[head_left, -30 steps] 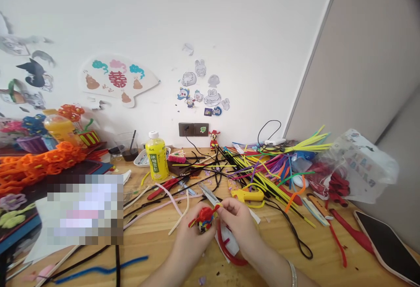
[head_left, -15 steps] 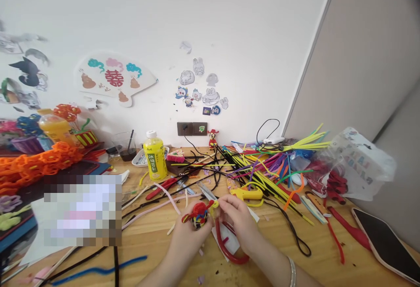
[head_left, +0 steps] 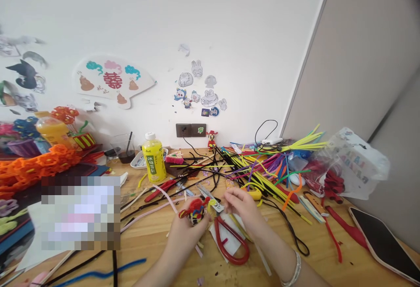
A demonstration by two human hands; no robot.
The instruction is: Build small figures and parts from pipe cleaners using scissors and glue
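Hands busy at the table (head_left: 154, 243)!
Left hand (head_left: 183, 234) clasps the red pipe-cleaner figure (head_left: 194, 210); right hand (head_left: 241, 208) hovers just beside it, above red-handled scissors (head_left: 236, 261), its grip impossible to tell.

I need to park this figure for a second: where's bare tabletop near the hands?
Bare wood lies left of the left hand, which holds the red figure, between the pink pipe cleaners and the blue pipe cleaner. A narrower patch lies between the black cord loop and the red strip. Beyond the right hand, the pipe cleaner pile is crowded.
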